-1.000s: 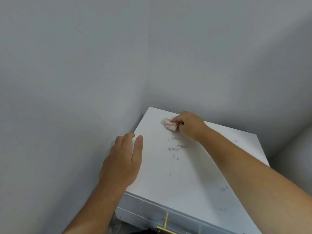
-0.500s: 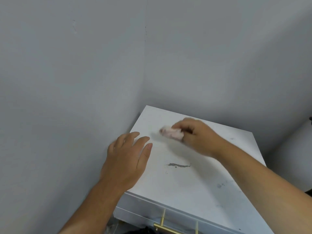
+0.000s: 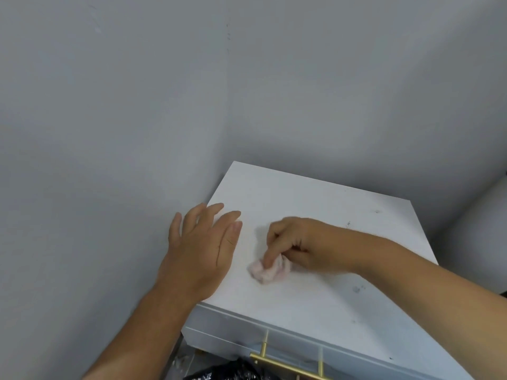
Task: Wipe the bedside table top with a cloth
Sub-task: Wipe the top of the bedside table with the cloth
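Mid-wipe: right hand (image 3: 307, 246) fingers pinch wadded pink cloth (image 3: 270, 271) at bench (image 3: 315, 198) centre-front, left hand (image 3: 201, 249) flat, fingers spread; far side looks clean, specks remain approx. right edge.

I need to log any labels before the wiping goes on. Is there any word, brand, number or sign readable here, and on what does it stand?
None: no text, brand, number or sign shows anywhere in view.
The bedside table top bears only dark smudges, not letters.
The cloth under the right hand is plain.
The gold drawer handle and the grey wall carry no markings.
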